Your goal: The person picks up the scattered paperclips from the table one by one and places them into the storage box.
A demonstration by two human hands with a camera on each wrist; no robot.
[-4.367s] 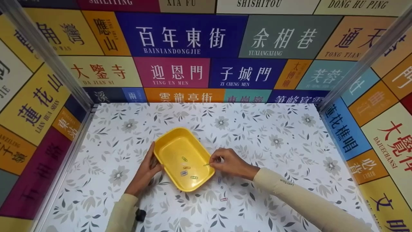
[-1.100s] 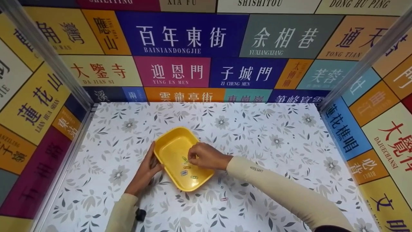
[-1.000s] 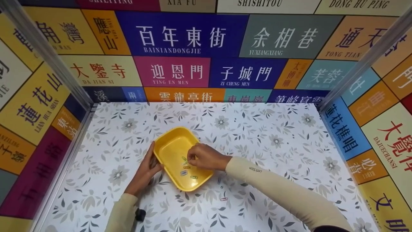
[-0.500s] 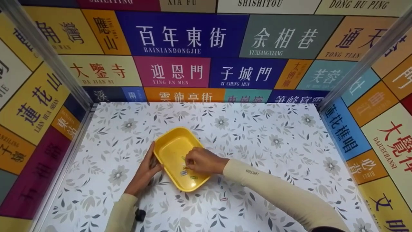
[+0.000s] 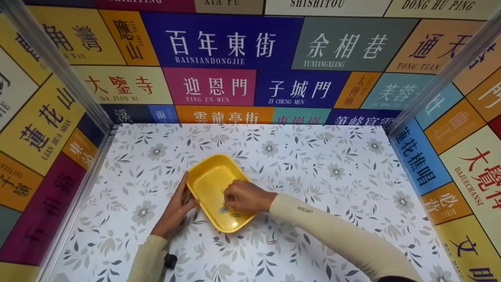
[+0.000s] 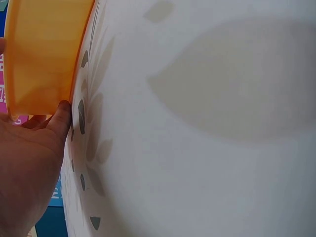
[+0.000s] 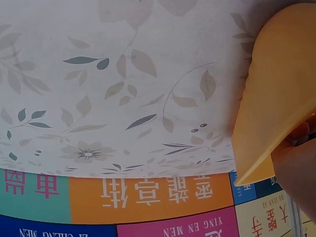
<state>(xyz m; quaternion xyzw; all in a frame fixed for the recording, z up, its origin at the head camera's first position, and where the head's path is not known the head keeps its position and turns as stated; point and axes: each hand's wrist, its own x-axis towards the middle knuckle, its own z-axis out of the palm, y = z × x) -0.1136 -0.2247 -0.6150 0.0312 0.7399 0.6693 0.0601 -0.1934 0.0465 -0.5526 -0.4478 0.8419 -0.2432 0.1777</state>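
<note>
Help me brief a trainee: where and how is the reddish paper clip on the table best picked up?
Probably pinch the reddish paper clip across its long sides, from above: it lies flat on the patterned table, small and slim, apart from the yellow tray.

This looks like a small tabletop booth, since the floral-patterned surface (image 5: 313, 156) is closed in at the back and both sides by colourful panels (image 5: 221, 47) lettered in Chinese, with silvery posts (image 5: 60, 66) at the back corners.
</note>
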